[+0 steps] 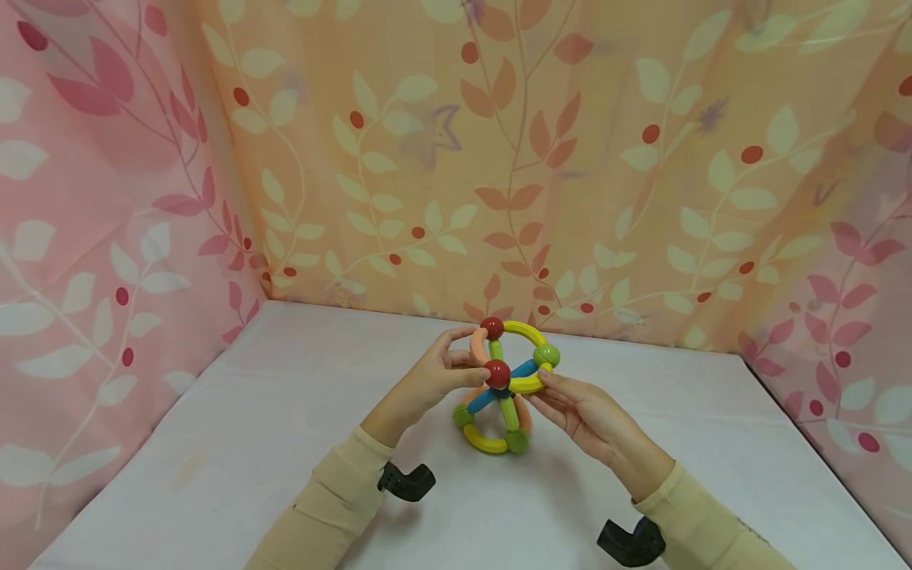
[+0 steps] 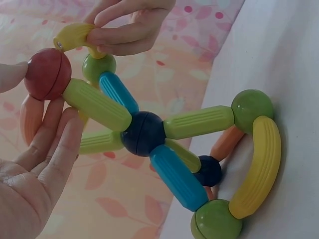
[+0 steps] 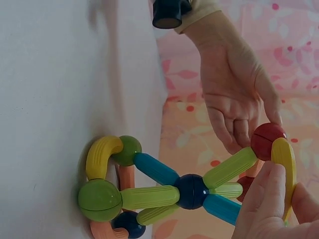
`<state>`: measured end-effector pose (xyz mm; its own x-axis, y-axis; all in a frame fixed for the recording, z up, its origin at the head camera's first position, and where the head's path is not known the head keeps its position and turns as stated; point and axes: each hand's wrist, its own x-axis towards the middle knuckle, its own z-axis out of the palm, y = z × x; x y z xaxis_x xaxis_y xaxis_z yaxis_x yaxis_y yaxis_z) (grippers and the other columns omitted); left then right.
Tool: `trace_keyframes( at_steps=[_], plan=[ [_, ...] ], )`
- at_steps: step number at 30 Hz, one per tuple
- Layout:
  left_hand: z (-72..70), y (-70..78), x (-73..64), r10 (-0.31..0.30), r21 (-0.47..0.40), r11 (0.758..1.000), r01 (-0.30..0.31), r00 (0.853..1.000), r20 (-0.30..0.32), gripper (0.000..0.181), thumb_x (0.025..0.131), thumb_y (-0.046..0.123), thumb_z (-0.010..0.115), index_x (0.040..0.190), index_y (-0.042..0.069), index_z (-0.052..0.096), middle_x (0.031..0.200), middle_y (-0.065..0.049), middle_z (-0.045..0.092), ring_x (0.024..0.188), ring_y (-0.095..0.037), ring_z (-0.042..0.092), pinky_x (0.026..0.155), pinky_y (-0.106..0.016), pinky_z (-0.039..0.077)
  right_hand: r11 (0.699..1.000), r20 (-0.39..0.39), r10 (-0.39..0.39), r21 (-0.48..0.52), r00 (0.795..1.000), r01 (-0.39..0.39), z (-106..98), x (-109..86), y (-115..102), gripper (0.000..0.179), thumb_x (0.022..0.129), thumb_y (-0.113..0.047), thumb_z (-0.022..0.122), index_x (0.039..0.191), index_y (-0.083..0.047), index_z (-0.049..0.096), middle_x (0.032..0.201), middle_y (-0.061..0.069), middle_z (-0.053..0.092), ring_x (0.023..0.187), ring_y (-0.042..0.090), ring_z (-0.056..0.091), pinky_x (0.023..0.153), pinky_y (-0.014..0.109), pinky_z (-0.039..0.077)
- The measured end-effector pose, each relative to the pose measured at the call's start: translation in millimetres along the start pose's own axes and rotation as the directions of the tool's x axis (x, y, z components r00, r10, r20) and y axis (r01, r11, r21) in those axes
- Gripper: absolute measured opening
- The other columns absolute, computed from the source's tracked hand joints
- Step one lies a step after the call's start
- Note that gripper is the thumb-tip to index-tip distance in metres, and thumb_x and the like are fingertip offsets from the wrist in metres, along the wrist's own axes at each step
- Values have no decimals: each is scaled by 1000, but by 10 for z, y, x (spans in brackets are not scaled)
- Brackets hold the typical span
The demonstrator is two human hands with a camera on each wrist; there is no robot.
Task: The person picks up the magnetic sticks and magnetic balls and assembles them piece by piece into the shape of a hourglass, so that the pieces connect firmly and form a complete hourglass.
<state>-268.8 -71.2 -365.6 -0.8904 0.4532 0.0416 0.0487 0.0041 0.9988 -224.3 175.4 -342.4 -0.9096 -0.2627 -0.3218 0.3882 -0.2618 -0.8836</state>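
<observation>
A model of magnetic sticks and balls stands on the table, its sticks meeting at a dark blue ball (image 2: 143, 133). My left hand (image 1: 431, 376) holds the near red ball (image 1: 497, 374) at the top, thumb on its side and fingers behind, by an orange curved stick (image 2: 32, 119). My right hand (image 1: 587, 416) pinches a yellow curved stick (image 1: 527, 385) between thumb and fingers. One end of that stick lies right at the red ball, the other at a green ball (image 1: 547, 355). Lower green balls (image 2: 252, 110) and a yellow curve (image 2: 259, 167) form the base.
A white cloth covers the table (image 1: 235, 443). Behind it hangs a floral curtain (image 1: 399, 182), with pink floral cloth (image 1: 93, 206) at the sides. Black wrist devices (image 1: 408, 481) sit under both sleeves. A second red ball (image 1: 492, 328) tops the model's far side.
</observation>
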Motion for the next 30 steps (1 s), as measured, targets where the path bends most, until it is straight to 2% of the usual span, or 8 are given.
trace_keyframes(
  at_steps=[4, 15, 24, 30],
  plan=[
    [-1, 4, -5, 5, -2, 1000, -5, 1000, 0, 75, 92, 21, 71, 152, 21, 26, 117, -12, 68, 110, -18, 63, 115, -51, 39, 1000, 1, -5, 15, 1000, 5, -1, 6, 4, 43, 96, -26, 65, 132, -5, 53, 106, 1, 71, 100, 12, 72, 95, 24, 53],
    [-31, 1, -7, 12, -17, 1000, -12, 1000, 26, 75, 93, 17, 70, 153, 20, 25, 115, -11, 68, 109, -18, 63, 116, -51, 37, 999, 7, -28, 31, 1000, 27, 28, 39, 15, 45, 98, -25, 62, 134, -2, 50, 105, 1, 71, 100, 11, 72, 92, 22, 55],
    [-79, -5, 29, 3, -1, 1000, -3, 1000, 12, 76, 92, 18, 70, 153, 19, 25, 115, -10, 70, 109, -18, 64, 118, -54, 34, 998, -1, -39, -43, 999, 39, 44, 118, 9, 53, 98, -30, 62, 137, 0, 44, 109, 1, 68, 102, 11, 69, 92, 23, 55],
    [-72, -25, 19, -12, -11, 1000, 12, 999, 37, 75, 92, 17, 70, 153, 20, 26, 116, -10, 69, 108, -18, 65, 117, -54, 34, 994, 5, -39, -99, 999, 39, -3, 97, 29, 42, 98, -30, 62, 129, -3, 54, 109, 2, 69, 101, 13, 70, 91, 24, 57]
  ],
)
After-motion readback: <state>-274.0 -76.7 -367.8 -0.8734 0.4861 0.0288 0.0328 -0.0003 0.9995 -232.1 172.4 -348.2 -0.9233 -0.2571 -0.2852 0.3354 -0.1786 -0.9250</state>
